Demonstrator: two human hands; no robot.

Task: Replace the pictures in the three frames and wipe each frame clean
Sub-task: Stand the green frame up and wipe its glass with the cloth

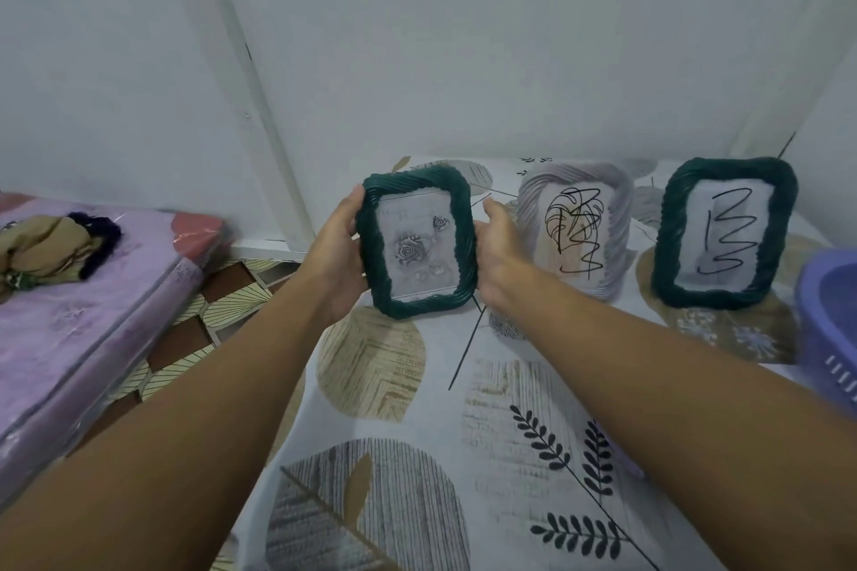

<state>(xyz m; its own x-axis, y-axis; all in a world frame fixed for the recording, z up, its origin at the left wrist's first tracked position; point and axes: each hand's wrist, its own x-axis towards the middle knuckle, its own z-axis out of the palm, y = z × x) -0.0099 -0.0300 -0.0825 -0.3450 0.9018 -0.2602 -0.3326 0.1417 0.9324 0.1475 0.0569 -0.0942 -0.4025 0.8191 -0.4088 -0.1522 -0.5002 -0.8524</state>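
Between both hands [336, 255] [498, 264]: green frame [417, 246], rose picture [415, 248] inside.

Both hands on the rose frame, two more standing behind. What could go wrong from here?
1. The green rose frame is held off the table by its side edges only, left hand and right hand; it may slip.
2. The white frame stands just behind the right hand; a backward move may topple it.
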